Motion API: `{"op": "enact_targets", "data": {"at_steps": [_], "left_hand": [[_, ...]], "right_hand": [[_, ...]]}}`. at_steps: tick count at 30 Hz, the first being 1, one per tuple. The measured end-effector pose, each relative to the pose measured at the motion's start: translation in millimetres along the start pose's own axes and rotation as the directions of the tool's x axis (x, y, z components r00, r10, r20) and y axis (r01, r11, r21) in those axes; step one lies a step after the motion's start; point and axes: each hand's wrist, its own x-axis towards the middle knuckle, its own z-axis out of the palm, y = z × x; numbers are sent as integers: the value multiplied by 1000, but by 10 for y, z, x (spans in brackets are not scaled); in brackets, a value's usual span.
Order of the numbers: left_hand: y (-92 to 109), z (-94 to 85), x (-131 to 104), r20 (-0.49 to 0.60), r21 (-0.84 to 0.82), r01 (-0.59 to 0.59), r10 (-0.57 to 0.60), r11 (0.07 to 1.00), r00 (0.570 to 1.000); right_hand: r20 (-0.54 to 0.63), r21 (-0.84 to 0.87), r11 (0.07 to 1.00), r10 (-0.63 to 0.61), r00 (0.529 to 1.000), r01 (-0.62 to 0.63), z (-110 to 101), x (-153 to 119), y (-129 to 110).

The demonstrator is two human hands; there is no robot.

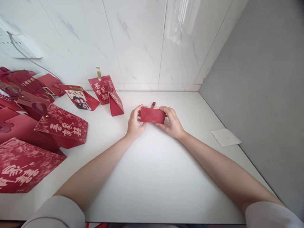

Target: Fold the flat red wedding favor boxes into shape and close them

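Between my two hands is a small red paper gift box (153,115), its folded, creased base facing me. A short dark red ribbon tab sticks up behind its far edge. My left hand (136,123) grips the left end, thumb at the near corner and fingers round the side. On the right end, my right hand (172,122) holds it the same way, index finger along the far edge. The far side of the box is hidden. Left of my hands stand a red box with a gold ribbon loop (101,90) and a smaller wedge-shaped red box (116,103).
Several more red gift boxes crowd the left side, among them one with a couple's picture (79,98) and a large patterned one (26,167). A white paper (225,137) lies by the right edge of the white table (152,186). Tiled wall (137,41) rises behind.
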Motion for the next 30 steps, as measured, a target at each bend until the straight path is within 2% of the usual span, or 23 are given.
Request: {"op": "enact_targets", "data": {"at_steps": [30], "left_hand": [[21,-3,-5,-1,-4,13,-13,1000,1000]], "right_hand": [[1,7,1000,0,1000,0,-4,4,-4]]}}
